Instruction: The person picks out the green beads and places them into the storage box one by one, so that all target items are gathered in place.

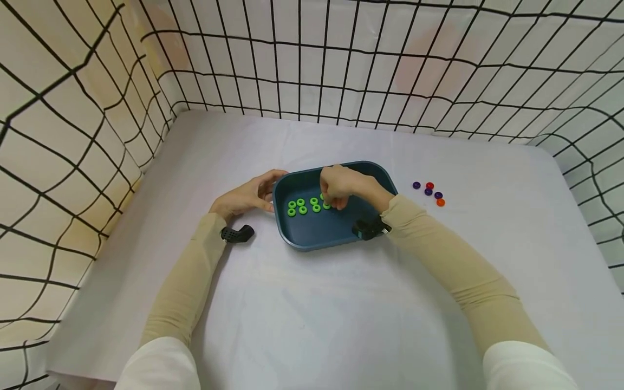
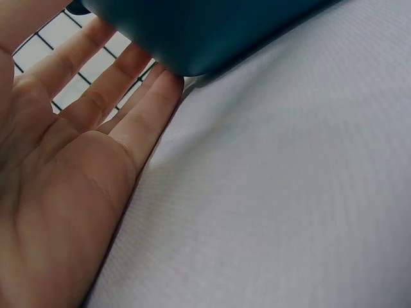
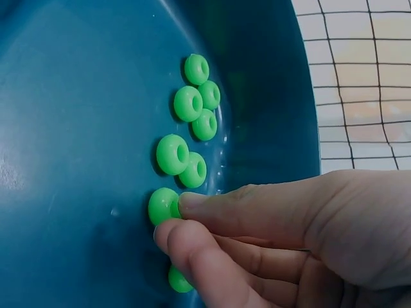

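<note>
A dark blue tray [image 1: 312, 238] holds several green ring beads [image 1: 303, 210], set in two short rows. With its fingers spread and extended, my left hand [image 1: 251, 194] rests against the tray's left end. In the left wrist view the fingertips [image 2: 168, 86] meet the tray's outer wall [image 2: 192, 38] low down by the table. My right hand [image 1: 341, 184] reaches over the far rim side into the tray. Its thumb and index finger pinch a green bead [image 3: 162, 206] at the end of the rows. Another green bead [image 3: 180, 280] is partly hidden behind the curled fingers.
To the right of the tray lie several loose beads: purple [image 1: 428, 192], red [image 1: 429, 186] and orange [image 1: 441, 202]. White cloth [image 1: 302, 309] covers the table. A black wire grid [image 1: 299, 86] stands along the back and both sides.
</note>
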### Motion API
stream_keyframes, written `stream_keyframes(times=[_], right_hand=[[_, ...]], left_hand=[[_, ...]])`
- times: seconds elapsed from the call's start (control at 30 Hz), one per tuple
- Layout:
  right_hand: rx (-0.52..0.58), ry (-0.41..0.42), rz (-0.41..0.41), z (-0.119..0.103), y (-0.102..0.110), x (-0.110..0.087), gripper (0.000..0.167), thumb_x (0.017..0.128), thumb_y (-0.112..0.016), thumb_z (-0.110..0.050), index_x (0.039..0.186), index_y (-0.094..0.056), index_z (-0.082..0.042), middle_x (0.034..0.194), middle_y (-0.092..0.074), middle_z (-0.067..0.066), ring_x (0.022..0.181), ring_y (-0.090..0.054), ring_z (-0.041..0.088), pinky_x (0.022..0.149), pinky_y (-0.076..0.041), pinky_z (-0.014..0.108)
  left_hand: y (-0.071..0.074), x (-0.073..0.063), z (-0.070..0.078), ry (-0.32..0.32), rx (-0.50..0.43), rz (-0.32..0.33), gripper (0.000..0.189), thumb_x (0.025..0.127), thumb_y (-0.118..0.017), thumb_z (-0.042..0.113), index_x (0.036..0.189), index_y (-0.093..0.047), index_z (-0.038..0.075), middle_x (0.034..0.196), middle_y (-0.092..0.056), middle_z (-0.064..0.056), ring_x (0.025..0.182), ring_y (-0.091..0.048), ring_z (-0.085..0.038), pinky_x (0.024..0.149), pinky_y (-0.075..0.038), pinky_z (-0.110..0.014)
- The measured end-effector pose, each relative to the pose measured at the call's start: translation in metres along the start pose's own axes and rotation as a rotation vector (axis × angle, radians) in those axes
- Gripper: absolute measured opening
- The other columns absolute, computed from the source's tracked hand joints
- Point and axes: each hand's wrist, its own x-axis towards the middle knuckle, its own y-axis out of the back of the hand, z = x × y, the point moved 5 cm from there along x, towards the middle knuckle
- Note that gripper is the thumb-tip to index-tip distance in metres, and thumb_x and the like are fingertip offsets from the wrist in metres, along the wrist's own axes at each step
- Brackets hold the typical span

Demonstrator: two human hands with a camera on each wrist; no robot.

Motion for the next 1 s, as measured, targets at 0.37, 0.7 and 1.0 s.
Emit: stream_keyframes(times=[0.37,0.7,1.0], right_hand=[[0.006,0.0,0.023,0.001,0.002,0.0,0.011,0.091,-0.064,-0.001,0.083,-0.07,0.002,0.074,-0.07,0.011,0.057,-0.067,0.018,0.057,-0.058,0.029],[0.03,0.011,0.031,0.003,0.002,-0.011,0.009,0.092,-0.066,-0.003,0.087,-0.07,0.002,0.076,-0.068,0.013,0.06,-0.067,0.019,0.057,-0.058,0.029],[0.079,0.024,0.07,0.007,0.009,-0.026,0.015,0.094,-0.066,-0.011,0.089,-0.068,0.003,0.073,-0.068,0.013,0.058,-0.066,0.017,0.057,-0.058,0.029]], left_hand=[[0.001,0.002,-0.002,0.006,-0.012,0.013,0.102,0.065,-0.094,0.023,0.147,-0.035,0.007,0.143,-0.046,-0.011,0.131,-0.046,-0.022,0.111,-0.038,-0.03],[-0.003,0.003,-0.003,0.021,-0.016,0.013,0.1,0.066,-0.094,0.021,0.147,-0.037,0.009,0.145,-0.046,-0.01,0.134,-0.043,-0.022,0.113,-0.035,-0.03],[-0.006,0.005,-0.001,0.009,-0.03,-0.013,0.098,0.065,-0.094,0.021,0.145,-0.039,0.007,0.139,-0.05,-0.009,0.128,-0.046,-0.023,0.108,-0.039,-0.028]])
